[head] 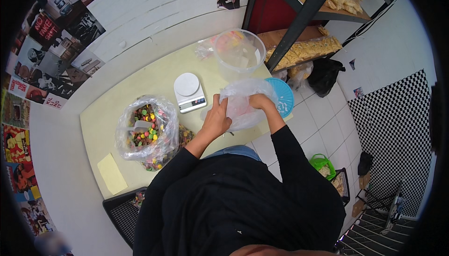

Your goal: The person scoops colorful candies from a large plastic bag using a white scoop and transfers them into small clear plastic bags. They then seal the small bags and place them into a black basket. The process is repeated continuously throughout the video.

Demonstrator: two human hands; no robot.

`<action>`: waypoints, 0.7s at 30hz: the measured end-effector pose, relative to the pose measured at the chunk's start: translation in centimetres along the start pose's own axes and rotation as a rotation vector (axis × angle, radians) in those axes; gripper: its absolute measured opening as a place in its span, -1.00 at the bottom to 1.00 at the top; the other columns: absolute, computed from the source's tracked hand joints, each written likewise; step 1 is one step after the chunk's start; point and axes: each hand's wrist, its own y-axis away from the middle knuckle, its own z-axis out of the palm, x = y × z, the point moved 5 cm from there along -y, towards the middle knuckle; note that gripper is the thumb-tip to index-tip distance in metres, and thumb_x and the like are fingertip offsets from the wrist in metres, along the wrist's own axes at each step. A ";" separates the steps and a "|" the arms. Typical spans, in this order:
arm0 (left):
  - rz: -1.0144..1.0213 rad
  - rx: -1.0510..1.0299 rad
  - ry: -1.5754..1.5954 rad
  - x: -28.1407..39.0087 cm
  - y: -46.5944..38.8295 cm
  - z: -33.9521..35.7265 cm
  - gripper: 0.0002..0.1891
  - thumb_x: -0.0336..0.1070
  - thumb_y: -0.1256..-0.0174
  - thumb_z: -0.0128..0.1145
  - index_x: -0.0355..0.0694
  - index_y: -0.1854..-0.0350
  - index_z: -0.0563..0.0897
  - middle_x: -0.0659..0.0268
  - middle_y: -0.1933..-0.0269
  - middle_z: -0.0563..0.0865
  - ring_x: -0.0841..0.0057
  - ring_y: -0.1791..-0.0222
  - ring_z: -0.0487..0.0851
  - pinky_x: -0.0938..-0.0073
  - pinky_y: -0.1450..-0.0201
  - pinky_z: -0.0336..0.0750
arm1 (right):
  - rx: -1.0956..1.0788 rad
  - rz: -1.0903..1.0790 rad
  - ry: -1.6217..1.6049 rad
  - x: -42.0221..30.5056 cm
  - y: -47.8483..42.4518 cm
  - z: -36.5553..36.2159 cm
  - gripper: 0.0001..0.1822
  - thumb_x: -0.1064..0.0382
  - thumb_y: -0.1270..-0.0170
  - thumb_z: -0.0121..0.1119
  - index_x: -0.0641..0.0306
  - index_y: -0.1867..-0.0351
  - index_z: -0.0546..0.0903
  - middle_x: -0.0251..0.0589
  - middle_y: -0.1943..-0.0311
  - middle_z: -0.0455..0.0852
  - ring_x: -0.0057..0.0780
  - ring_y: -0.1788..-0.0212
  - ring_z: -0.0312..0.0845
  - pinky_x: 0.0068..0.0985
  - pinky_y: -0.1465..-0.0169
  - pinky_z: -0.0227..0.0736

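Observation:
A translucent white plastic bag (247, 91) lies at the table's front right, with something pinkish showing faintly inside. My left hand (218, 117) grips the bag's left edge. My right hand (260, 101) reaches into its right side, and the fingertips are hidden in the plastic. Just left of the bag stands a white digital kitchen scale (190, 92) with a bare round platform. Farther left, a large open clear bag (122, 145) holds brown, red, green and yellow candies (149, 135). A translucent plastic scoop (142, 126) rests on them.
Behind the bag stands a clear round plastic tub (257, 67); a blue lid (284, 92) lies beside the bag. A yellow paper sheet (112, 174) and a black plastic crate (117, 210) are at left. A metal shelf (298, 24) with bagged snacks rises at back right.

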 end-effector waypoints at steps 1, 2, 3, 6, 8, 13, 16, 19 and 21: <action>0.029 0.013 -0.013 -0.3 0.3 0.3 -0.27 -0.56 0.11 0.21 -0.48 -0.26 0.33 -0.23 -0.26 0.27 -0.27 0.06 0.59 0.00 0.02 0.56 | -0.057 0.007 0.002 -0.4 -0.4 0.8 -0.53 0.18 -0.32 -0.04 0.41 -0.17 0.56 0.22 -0.05 0.67 0.01 -0.16 0.59 -0.17 -0.23 0.44; 0.059 0.027 -0.026 -0.5 0.6 0.7 -0.28 -0.58 0.11 0.21 -0.49 -0.25 0.33 -0.25 -0.26 0.25 -0.28 0.10 0.61 -0.01 0.07 0.57 | 0.059 -0.032 0.027 -1.0 -0.3 1.2 -0.52 0.16 -0.30 0.02 0.38 -0.19 0.55 0.21 -0.10 0.63 0.00 -0.22 0.53 -0.19 -0.28 0.38; 0.057 0.016 -0.020 -0.8 0.9 1.0 -0.27 -0.58 0.11 0.21 -0.49 -0.26 0.32 -0.26 -0.26 0.25 -0.28 0.10 0.60 -0.01 0.06 0.57 | 0.173 -0.075 0.052 -2.1 0.2 2.0 -0.50 0.14 -0.28 0.07 0.34 -0.22 0.54 0.20 -0.15 0.60 -0.01 -0.27 0.48 -0.20 -0.33 0.33; 0.052 -0.016 -0.011 -1.4 1.5 1.6 -0.25 -0.56 0.11 0.22 -0.47 -0.28 0.31 -0.24 -0.28 0.25 -0.29 0.07 0.59 -0.02 0.02 0.55 | 0.236 -0.124 -0.018 -3.5 0.8 4.1 -0.31 0.09 -0.13 0.31 0.25 -0.31 0.46 0.14 -0.32 0.45 -0.03 -0.42 0.28 -0.22 -0.46 0.16; 0.045 -0.029 -0.012 -1.7 1.9 1.6 -0.24 -0.51 0.09 0.23 -0.44 -0.30 0.30 -0.20 -0.30 0.26 -0.29 0.02 0.57 -0.03 -0.04 0.53 | 0.213 -0.121 -0.104 -3.5 0.8 5.1 -0.21 0.06 -0.05 0.41 0.22 -0.35 0.43 0.11 -0.38 0.38 -0.03 -0.46 0.20 -0.22 -0.49 0.09; -0.032 -0.067 -0.056 -2.2 2.8 1.3 -0.24 -0.50 0.08 0.22 -0.43 -0.31 0.29 -0.24 -0.35 0.22 -0.30 0.02 0.57 -0.04 -0.04 0.54 | 0.286 -0.060 -0.176 -1.2 -0.2 2.9 -0.16 0.05 0.00 0.44 0.20 -0.36 0.41 0.10 -0.39 0.35 -0.03 -0.47 0.18 -0.22 -0.50 0.08; 0.009 -0.024 -0.080 -1.7 3.2 0.7 -0.26 -0.57 0.10 0.19 -0.47 -0.29 0.29 -0.29 -0.32 0.23 -0.30 0.07 0.59 -0.03 0.01 0.55 | 0.258 -0.039 -0.165 -0.6 -0.2 1.5 -0.13 0.04 0.03 0.46 0.19 -0.37 0.40 0.08 -0.41 0.34 -0.03 -0.48 0.16 -0.21 -0.50 0.08; 0.048 0.016 -0.097 -1.2 3.6 0.2 -0.26 -0.60 0.11 0.16 -0.50 -0.28 0.29 -0.33 -0.30 0.23 -0.30 0.11 0.60 -0.03 0.03 0.56 | 0.233 -0.027 -0.152 -0.6 -0.2 1.1 -0.10 0.04 0.05 0.49 0.18 -0.38 0.38 0.07 -0.42 0.32 -0.03 -0.49 0.15 -0.21 -0.51 0.07; 0.059 0.019 -0.098 -1.3 3.8 0.2 -0.26 -0.61 0.11 0.15 -0.50 -0.28 0.29 -0.34 -0.30 0.23 -0.30 0.11 0.60 -0.03 0.03 0.56 | 0.222 -0.019 -0.143 -0.7 -0.3 1.1 -0.08 0.03 0.07 0.50 0.18 -0.39 0.38 0.07 -0.42 0.31 -0.03 -0.49 0.14 -0.21 -0.51 0.07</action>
